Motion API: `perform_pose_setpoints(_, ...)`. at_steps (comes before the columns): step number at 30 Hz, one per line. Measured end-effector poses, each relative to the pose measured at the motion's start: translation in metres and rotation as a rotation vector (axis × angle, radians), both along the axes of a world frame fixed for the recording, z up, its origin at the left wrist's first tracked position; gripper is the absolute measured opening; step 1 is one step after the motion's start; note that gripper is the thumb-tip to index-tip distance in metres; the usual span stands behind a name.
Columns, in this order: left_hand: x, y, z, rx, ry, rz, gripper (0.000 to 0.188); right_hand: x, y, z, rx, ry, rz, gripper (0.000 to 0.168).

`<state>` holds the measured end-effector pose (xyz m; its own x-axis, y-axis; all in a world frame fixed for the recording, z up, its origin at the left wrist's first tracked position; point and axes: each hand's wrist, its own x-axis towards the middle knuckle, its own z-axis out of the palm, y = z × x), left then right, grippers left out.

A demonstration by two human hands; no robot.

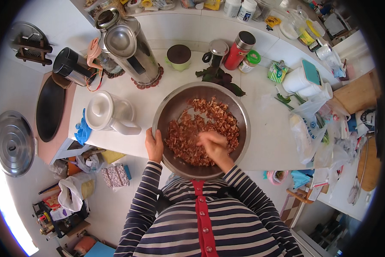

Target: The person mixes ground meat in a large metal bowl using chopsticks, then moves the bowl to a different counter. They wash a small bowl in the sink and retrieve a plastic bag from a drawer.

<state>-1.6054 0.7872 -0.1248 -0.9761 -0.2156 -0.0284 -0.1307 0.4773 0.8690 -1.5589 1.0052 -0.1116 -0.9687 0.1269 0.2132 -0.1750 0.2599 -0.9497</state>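
Note:
A wide stainless steel bowl [242,151] stands at the near edge of the white counter. Raw minced meat [186,151], reddish with paler bits, lies spread over its bottom and up one side. My left hand [154,145] grips the bowl's left rim, with the thumb on the inner side. Over the meat, my right hand [214,144] is curled and blurred by motion. Whether it holds a thin utensil cannot be made out.
Dark leaves [219,78] lie just behind the bowl. A white lidded pitcher [110,112] stands to the left, a steel thermos [131,51] behind it. A red flask [239,49] and a green-lidded jar [250,61] stand at the back. Plastic bags [311,128] with green onions lie right.

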Motion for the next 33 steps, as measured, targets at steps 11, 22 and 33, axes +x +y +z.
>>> perform_pose_setpoints(11,0.01,0.0,-0.004,-0.079,0.003,0.044,0.024,0.008,0.048,0.028,-0.142,-0.045,-0.266,0.016)
perform_pose_setpoints(22,0.032,0.005,-0.011,-0.04,0.046,0.151,0.024,0.011,0.046,0.012,-0.132,-0.186,-0.3,0.015)
perform_pose_setpoints(33,0.04,0.012,-0.002,-0.016,-0.013,0.201,0.027,0.008,-0.009,0.025,-0.102,-0.155,0.123,0.014)
